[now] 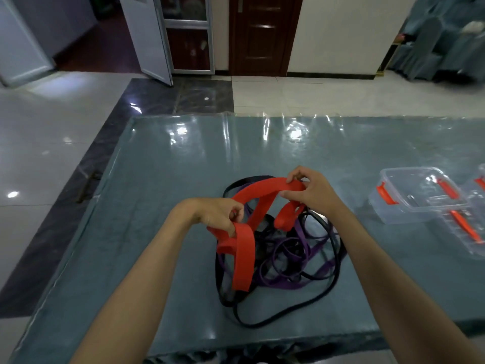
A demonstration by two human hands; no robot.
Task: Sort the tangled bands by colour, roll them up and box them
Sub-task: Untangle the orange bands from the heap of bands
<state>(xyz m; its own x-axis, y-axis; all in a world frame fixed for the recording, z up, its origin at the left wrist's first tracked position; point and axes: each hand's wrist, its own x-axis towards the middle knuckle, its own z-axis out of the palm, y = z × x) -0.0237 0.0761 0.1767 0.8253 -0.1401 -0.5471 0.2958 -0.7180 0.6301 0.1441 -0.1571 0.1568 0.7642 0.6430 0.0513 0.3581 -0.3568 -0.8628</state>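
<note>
We seem to stand in a banquet hall or function room. Glossy tiled floor [52, 143] runs to a dark wooden door [262, 35], chairs in blue-grey covers [441, 40] are stacked beyond the counter's far right corner, and the counter [183, 158] wears matching cloth under clear plastic.

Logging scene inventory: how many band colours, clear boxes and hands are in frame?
Band colours: 3, namely red band, purple bands, black bands; strands per colour can't be counted in the tangle.
Clear boxes: 1 whole, plus clear orange-clipped pieces at the right edge.
Hands: 2, left hand and right hand, both gripping red.
Total: 6
</note>
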